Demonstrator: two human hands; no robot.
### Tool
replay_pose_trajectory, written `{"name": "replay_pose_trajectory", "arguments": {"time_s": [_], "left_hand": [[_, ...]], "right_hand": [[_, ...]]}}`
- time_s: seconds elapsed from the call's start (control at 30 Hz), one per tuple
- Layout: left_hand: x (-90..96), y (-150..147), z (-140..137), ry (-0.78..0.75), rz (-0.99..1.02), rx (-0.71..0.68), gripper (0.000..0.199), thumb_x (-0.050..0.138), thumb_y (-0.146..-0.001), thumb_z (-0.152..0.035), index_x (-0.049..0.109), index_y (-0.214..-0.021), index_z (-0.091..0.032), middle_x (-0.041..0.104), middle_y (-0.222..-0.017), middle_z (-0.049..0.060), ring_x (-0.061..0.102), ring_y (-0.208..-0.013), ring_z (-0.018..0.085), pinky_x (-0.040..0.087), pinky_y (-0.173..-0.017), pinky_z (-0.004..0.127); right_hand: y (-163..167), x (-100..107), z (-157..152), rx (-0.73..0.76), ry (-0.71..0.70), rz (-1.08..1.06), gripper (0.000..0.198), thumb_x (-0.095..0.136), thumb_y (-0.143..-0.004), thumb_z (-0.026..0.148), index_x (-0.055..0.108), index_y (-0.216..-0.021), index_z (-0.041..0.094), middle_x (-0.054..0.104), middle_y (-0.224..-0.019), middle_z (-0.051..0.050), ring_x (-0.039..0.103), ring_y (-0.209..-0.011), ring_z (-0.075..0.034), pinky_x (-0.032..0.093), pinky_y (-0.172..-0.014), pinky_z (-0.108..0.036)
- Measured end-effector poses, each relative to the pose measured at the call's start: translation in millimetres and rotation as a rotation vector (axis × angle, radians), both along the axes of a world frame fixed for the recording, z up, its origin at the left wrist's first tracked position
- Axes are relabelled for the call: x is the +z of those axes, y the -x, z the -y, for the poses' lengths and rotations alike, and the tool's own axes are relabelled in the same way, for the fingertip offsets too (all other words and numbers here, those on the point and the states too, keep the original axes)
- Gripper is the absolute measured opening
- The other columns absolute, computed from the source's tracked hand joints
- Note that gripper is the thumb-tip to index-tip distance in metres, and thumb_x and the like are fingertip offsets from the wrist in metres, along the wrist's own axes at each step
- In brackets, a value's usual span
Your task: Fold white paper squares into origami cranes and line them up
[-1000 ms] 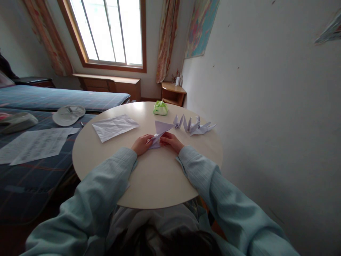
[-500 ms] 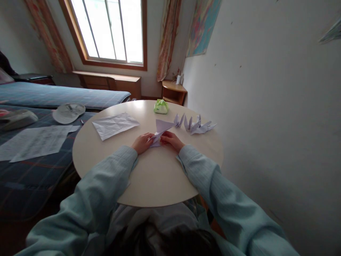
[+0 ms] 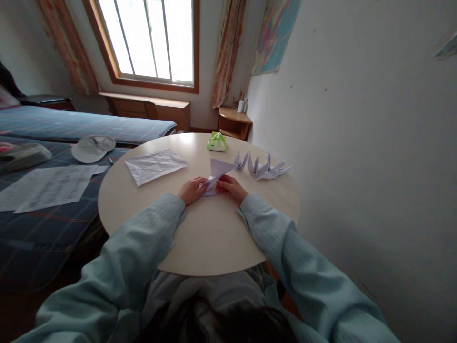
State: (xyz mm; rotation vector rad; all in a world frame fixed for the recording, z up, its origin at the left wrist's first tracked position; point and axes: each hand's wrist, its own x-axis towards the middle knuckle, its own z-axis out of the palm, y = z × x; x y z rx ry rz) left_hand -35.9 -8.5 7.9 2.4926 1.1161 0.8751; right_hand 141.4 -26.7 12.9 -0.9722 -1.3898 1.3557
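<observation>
A partly folded sheet of pale purple origami paper (image 3: 220, 167) is held between my two hands above the middle of the round table. My left hand (image 3: 193, 190) grips its left side, fingers closed on the paper. On the other side my right hand (image 3: 232, 188) pinches the right part, with its fingertips partly hidden behind the folds. One broad flap of the paper stands up and points away from me. Just beyond my right hand, several folded paper cranes (image 3: 266, 169) of the same colour sit in a row.
The round table (image 3: 214, 238) also bears a creased white sheet (image 3: 155, 166) on the left and a green tissue pack (image 3: 216, 142) at the back. Left of it, a bed holds printed sheets (image 3: 53, 188) and a white cap (image 3: 93, 148). A white wall (image 3: 357, 166) rises on the right.
Both hands keep their hold on the paper and barely move. The whole view has shifted slightly; the folded shape looks the same.
</observation>
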Motion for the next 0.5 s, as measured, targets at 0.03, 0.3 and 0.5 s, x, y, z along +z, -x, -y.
{"name": "replay_pose_trajectory", "arguments": {"time_s": [0.03,0.3,0.5], "left_hand": [[-0.7,0,0,0.000,0.002,-0.002,0.026,0.040,-0.075,-0.023,0.058,-0.093,-0.019,0.060,-0.082,0.001,0.050,-0.066,0.011,0.040,-0.063,0.021],[-7.6,2,-5,0.000,-0.012,-0.025,0.029,0.047,-0.070,-0.023,0.056,-0.097,-0.020,0.059,-0.092,0.002,0.053,-0.075,0.013,0.044,-0.073,0.026],[-9.1,2,-6,-0.039,0.000,-0.047,0.050,0.048,-0.067,-0.020,0.045,-0.116,-0.018,0.048,-0.119,0.007,0.044,-0.109,0.019,0.034,-0.096,0.032]], "right_hand": [[0,0,0,-0.011,0.005,-0.007,0.035,0.064,-0.056,0.044,0.051,-0.069,0.016,0.055,-0.058,0.003,0.050,-0.050,-0.007,0.039,-0.049,-0.021],[-1,-5,-7,-0.263,0.094,-0.066,0.028,0.061,-0.063,0.041,0.048,-0.065,0.015,0.051,-0.047,0.004,0.046,-0.040,-0.006,0.039,-0.041,-0.020],[-5,-15,-16,-0.293,0.054,-0.032,0.020,0.064,-0.058,0.025,0.049,-0.066,0.015,0.051,-0.045,0.006,0.045,-0.039,-0.006,0.038,-0.042,-0.019]]}}
